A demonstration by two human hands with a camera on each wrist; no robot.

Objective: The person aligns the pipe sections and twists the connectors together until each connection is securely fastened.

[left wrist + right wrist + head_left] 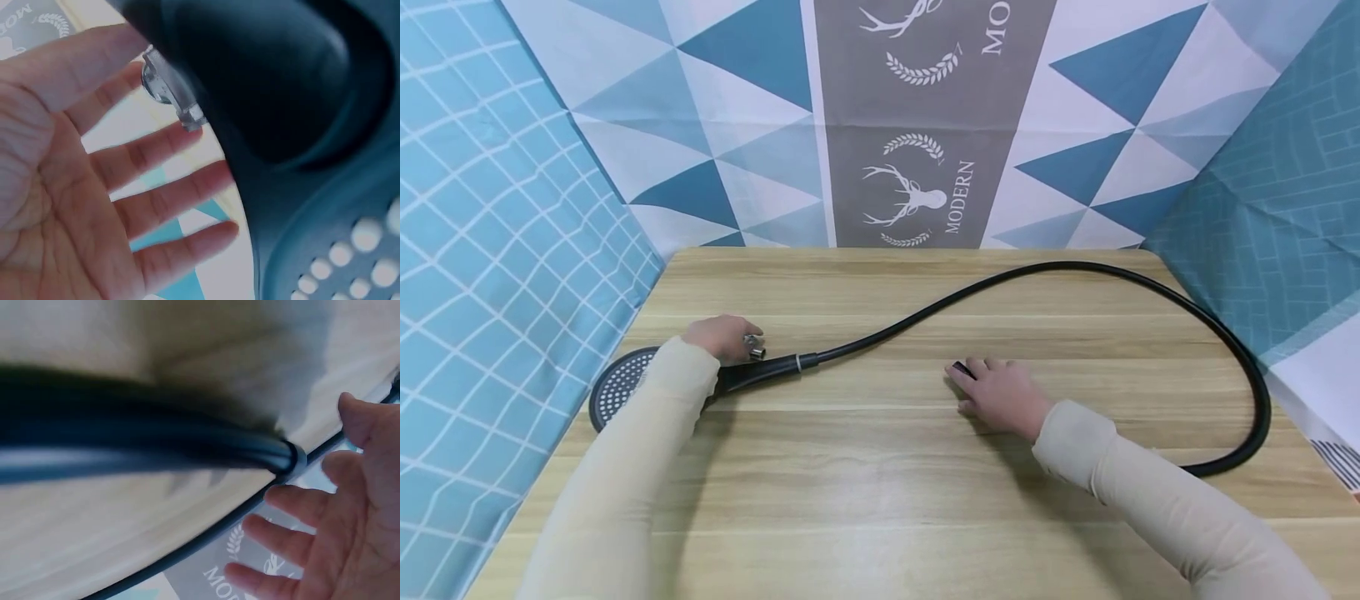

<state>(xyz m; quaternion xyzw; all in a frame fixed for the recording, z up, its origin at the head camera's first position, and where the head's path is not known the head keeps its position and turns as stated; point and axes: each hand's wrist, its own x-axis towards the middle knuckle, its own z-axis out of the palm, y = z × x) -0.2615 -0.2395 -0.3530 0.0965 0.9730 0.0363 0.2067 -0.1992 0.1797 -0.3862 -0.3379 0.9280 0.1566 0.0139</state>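
A black shower head (621, 387) with a pale perforated face lies at the left of the table, its handle (767, 371) pointing right and joined to a black hose (925, 312). My left hand (721, 337) is just beyond the handle, fingers extended. By its fingertips is a small shiny fitting (172, 90); the shower head partly covers it in the left wrist view, and the exact contact is hidden. My right hand (1003, 396) lies around the hose's free end (287, 456), with fingers spread and extended beside it. In the head view the black tip shows by the index finger.
The hose arcs across the back of the wooden table (850, 492) and curves round at the right edge. A blue tiled-pattern cloth (482, 250) hangs at the left. A patterned backdrop (917, 125) rises behind the table.
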